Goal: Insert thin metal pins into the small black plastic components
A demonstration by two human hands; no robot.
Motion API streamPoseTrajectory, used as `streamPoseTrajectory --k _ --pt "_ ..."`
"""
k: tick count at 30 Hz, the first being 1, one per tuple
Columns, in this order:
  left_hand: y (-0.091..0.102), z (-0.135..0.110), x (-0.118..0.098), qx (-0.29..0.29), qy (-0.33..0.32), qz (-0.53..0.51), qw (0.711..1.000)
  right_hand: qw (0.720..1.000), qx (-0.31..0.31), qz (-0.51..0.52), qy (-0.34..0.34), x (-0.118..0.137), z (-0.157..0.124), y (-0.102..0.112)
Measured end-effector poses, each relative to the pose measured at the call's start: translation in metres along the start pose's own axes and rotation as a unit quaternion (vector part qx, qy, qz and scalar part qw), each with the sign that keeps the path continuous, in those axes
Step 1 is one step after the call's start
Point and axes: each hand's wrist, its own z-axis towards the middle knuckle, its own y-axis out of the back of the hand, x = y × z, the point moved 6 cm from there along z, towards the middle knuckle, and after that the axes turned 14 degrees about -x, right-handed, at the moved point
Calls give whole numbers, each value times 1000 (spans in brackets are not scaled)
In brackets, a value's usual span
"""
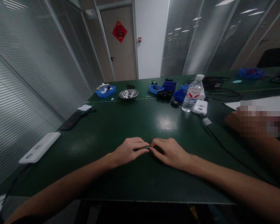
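Pinching tiny green piece, left fingers and right fingers closed, green table, glass walls

Bowl on tbl, bskt to L, bottle to R.

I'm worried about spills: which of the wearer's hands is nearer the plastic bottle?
Right. The right hand lies nearer the camera than the plastic bottle, slightly left of it; the left hand, likewise, but farther left.

Small green piece mostly hidden by fingers; co-worker's arm cut off at right edge
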Motion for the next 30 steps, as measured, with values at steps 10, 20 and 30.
streamPoseTrajectory --k 10,20,30 --pt "3 -2 1 -37 6 -30 999 994 -18 73 -76 1 -1 2" --pt "7 0 0 -82 17 -51 995 990 -47 104 -79 0 -2 2" --pt "9 1 -3 -105 36 -72 991 986 -77 125 -78 2 -1 4"
